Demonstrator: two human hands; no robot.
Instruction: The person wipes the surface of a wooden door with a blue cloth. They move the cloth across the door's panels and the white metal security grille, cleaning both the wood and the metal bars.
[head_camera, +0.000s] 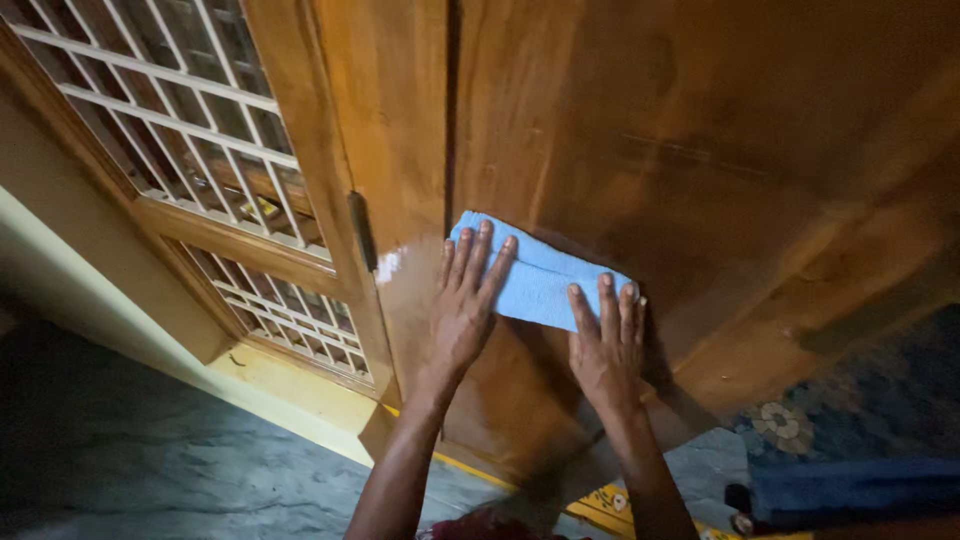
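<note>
Your left hand (465, 305) and right hand (607, 345) both press flat, fingers spread in an open grip, on the light blue cloth (535, 275) against the wooden door (700, 150).

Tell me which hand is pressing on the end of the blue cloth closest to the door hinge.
The left hand: its fingers cover the blue cloth's end beside the hinge; the right hand presses the far end.

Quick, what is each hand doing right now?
Left hand: open, fingers flat, pressing the light blue cloth against the wooden door.
Right hand: open, flat on the same cloth.
</note>
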